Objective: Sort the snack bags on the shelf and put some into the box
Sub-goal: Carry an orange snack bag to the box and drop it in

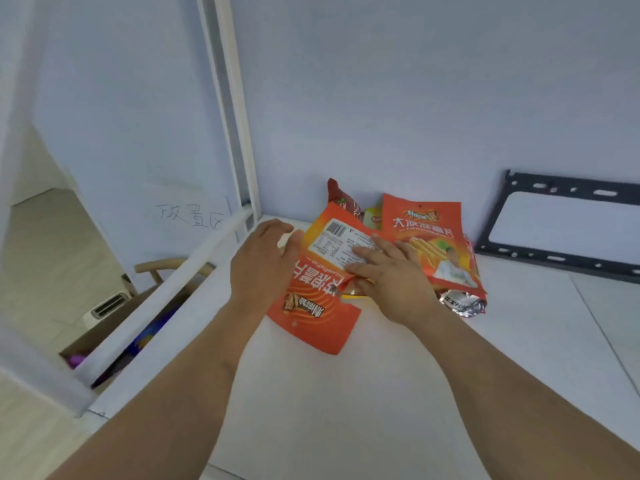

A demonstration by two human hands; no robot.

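Lying face-down, folded orange snack bag (313,306); right hand (388,271) fingers flat on it, left hand (263,265) relaxed.

We reach both bare forearms forward, our left hand (259,263) open with fingers loosely spread, our right hand (388,268) flat, palm down, fingers straight and pressing.

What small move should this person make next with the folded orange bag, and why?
Probably close the left hand on the folded orange foil snack bag and lift it toward the brown cardboard box: the right hand lies flat on it, and the left is only at its edge.
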